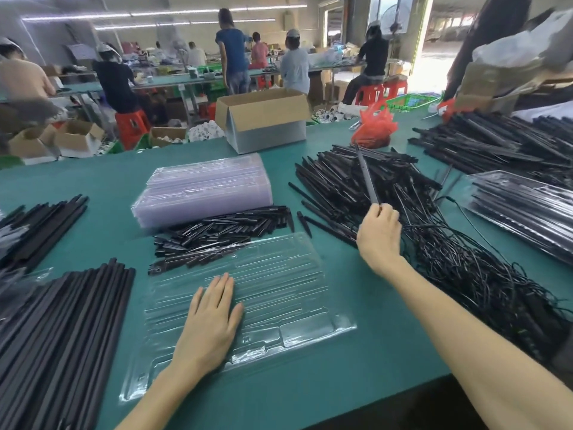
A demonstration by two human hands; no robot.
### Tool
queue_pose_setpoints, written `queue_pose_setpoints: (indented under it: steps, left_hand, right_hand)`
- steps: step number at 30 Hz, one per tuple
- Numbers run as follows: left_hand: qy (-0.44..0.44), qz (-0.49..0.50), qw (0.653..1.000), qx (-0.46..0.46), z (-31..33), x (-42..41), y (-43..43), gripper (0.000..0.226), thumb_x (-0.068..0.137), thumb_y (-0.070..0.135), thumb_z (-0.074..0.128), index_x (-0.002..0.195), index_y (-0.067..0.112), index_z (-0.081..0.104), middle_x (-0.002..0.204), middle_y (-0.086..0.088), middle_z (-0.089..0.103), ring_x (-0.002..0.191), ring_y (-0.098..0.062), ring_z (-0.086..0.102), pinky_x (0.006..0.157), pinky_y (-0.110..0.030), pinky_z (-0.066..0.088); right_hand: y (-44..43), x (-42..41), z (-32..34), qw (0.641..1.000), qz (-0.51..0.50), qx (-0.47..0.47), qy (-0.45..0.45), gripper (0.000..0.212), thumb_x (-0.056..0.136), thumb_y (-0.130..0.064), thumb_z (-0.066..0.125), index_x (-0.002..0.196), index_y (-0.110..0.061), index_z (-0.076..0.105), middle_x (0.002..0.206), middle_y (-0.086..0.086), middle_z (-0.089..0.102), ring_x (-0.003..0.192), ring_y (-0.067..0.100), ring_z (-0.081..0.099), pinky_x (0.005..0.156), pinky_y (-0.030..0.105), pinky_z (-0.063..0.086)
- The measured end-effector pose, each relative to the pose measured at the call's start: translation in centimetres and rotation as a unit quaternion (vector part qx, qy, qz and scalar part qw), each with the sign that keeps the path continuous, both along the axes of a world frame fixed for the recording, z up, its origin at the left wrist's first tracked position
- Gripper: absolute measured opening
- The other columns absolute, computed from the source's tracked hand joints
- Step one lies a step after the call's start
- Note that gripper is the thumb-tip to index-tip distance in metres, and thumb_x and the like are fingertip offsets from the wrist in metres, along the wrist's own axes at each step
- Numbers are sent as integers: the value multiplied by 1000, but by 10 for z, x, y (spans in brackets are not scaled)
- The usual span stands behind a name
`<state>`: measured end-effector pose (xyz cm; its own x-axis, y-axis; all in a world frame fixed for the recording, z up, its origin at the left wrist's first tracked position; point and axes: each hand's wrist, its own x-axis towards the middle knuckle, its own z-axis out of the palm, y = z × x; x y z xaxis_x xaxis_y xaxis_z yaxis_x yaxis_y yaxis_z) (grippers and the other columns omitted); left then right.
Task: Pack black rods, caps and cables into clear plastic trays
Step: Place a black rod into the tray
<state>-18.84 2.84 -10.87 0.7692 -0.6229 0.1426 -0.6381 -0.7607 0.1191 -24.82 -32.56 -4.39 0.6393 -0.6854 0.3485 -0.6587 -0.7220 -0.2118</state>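
Head view: the right hand [379, 234] has its fingers [384, 211] clamped on the near end of one black rod [367, 175]. The rod's long axis runs away toward 11 o'clock, above the rod pile [335, 187]. The clear tray [294, 274] lies on the surface [341, 383] at about 8 o'clock from that hand. Its channels run roughly 9 to 3 o'clock, so the rod likely needs nearly a quarter turn before seating. The left hand [210, 324] presses flat on the tray with its fingers straight and slightly apart. It is nearer the tray but carries nothing. No rods are in the tray yet.
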Motion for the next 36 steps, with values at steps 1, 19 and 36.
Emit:
queue_pose_setpoints:
  steps: [1,19,36]
  left_hand:
    - [-1,1,1000,0,0,0,0,68,102,55,1,161,21,-1,168,8,-5,153,-6,-12,123,-31,-13]
    - [3,7,1000,-16,4,-1,-1,72,98,54,4,161,21,5,168,9,3,153,-5,-5,123,-29,-11]
    - [13,-10,996,-82,11,-3,-1,57,109,35,30,161,17,16,167,5,12,155,-10,2,124,-27,-8]
  right_hand:
    - [-7,0,-1,1000,-14,16,9,45,94,-9,57,132,5,38,131,25,45,116,37,47,93,41,43]
    - [15,-1,59,982,116,63,-133,36,105,-23,42,136,-4,47,121,18,56,94,38,62,80,45,48]
    - [40,7,73,987,160,-2,-22,34,103,-13,43,136,-10,51,124,18,56,99,45,61,88,47,48]
